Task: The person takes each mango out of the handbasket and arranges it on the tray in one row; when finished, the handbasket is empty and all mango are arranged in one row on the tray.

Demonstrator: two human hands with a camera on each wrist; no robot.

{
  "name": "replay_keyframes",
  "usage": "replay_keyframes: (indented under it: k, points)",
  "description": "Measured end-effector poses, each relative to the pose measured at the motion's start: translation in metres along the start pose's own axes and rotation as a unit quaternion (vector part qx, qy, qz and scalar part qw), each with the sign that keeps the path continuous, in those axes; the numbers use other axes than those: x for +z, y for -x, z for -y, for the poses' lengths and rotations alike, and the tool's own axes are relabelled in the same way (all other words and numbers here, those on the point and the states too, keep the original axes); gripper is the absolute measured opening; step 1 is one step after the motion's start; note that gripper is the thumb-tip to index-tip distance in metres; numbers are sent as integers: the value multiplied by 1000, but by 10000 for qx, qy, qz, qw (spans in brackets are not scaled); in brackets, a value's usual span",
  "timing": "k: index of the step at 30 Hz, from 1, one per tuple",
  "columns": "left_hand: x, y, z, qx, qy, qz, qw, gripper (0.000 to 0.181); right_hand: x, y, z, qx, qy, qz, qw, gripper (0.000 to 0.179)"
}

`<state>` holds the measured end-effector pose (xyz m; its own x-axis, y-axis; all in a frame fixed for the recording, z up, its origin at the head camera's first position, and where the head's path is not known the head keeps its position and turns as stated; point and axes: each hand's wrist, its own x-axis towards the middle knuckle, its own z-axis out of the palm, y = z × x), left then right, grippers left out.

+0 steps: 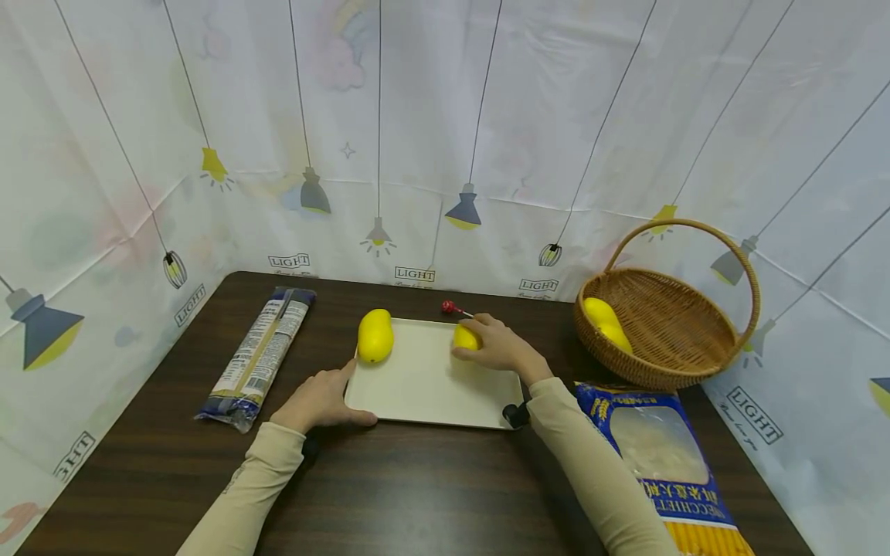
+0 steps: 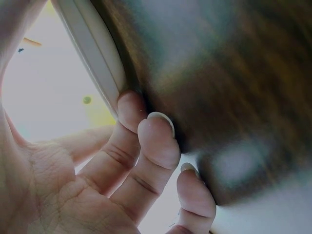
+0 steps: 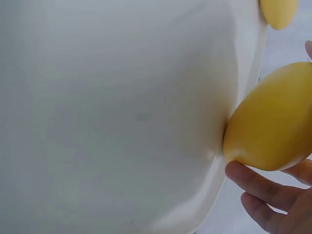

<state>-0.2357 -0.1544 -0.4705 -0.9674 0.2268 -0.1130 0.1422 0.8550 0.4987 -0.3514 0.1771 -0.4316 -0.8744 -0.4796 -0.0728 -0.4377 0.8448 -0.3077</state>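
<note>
A white rectangular tray (image 1: 424, 386) lies on the dark table. My left hand (image 1: 323, 398) holds its near left corner, the thumb along the front edge and the fingers at the left side; the left wrist view shows fingertips against the tray's rim (image 2: 100, 48). My right hand (image 1: 497, 347) grips a yellow mango (image 1: 464, 337) at the tray's far right part. In the right wrist view this mango (image 3: 270, 117) touches the tray's edge. Another yellow mango (image 1: 375, 336) rests at the far left corner of the tray.
Behind the tray lies a red lollipop (image 1: 450, 306). A wicker basket (image 1: 667, 328) with a tall handle stands at the back right, holding yellow mangoes (image 1: 605, 320). To the left lies a long plastic packet (image 1: 260, 355); a blue pasta bag (image 1: 660, 455) lies at the right.
</note>
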Motion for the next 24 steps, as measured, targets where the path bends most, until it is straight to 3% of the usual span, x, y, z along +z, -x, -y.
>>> replay_keyframes:
  k: [13, 24]
  points:
    - [-1, 1, -2, 2, -58, 15, 10000, 115, 6, -18, 23, 7, 207, 260, 9994, 76]
    - [-2, 0, -3, -70, -46, 29, 10000, 114, 13, -34, 46, -571, -46, 279, 9980, 73]
